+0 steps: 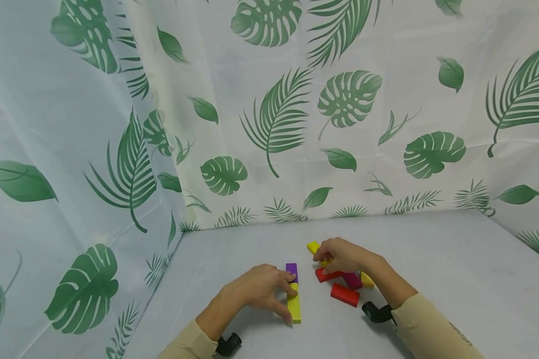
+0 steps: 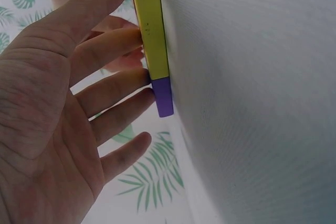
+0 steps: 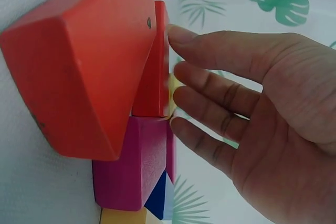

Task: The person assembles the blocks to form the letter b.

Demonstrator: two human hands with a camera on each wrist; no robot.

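Observation:
On the grey tabletop, a purple block [image 1: 291, 268] and a long yellow block [image 1: 294, 311] lie end to end in a line. My left hand [image 1: 262, 288] rests against this line, fingertips on the blocks and thumb by the near yellow end. The left wrist view shows its fingers fairly straight along the yellow block [image 2: 151, 30]. To the right, my right hand [image 1: 343, 255] hovers over a small pile, thumb at a red block [image 1: 325, 275] and fingers near a yellow block [image 1: 313, 247]. No block is seen gripped in it.
A second red block [image 1: 345, 295] lies nearest me in the pile. Beside it are a magenta block [image 1: 353, 280] and a yellow-orange block [image 1: 367, 280]; a blue piece [image 3: 156, 203] shows in the right wrist view. Leaf-printed curtains [image 1: 287, 189] border the table.

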